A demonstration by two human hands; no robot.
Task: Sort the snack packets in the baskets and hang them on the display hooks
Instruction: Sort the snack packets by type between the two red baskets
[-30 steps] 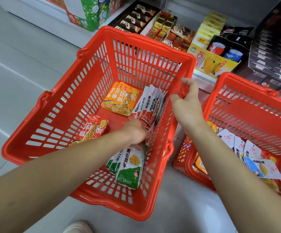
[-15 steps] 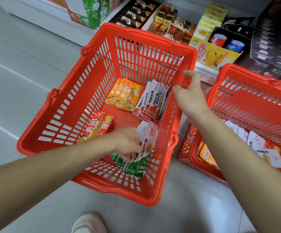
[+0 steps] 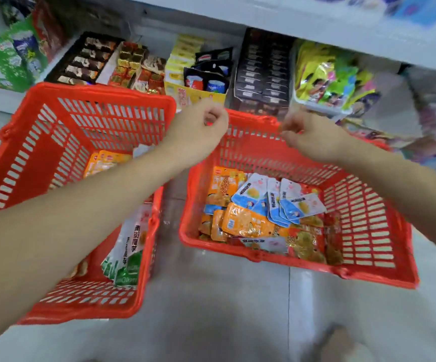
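Now both hands hover loosely curled and empty, left hand (image 3: 198, 126) and right hand (image 3: 313, 134) above the right basket (image 3: 368, 273), seemingly poised to sort its mixed packets (image 3: 264, 212)

Both bare forearms reach forward and converge slightly. The left hand (image 3: 198, 129) is loosely curled, fingers bent inward toward the palm, thumb near the fingertips, nothing visible between them. The right hand (image 3: 313, 137) is also curled, fingers tucked, knuckles up; its grip cannot be judged.
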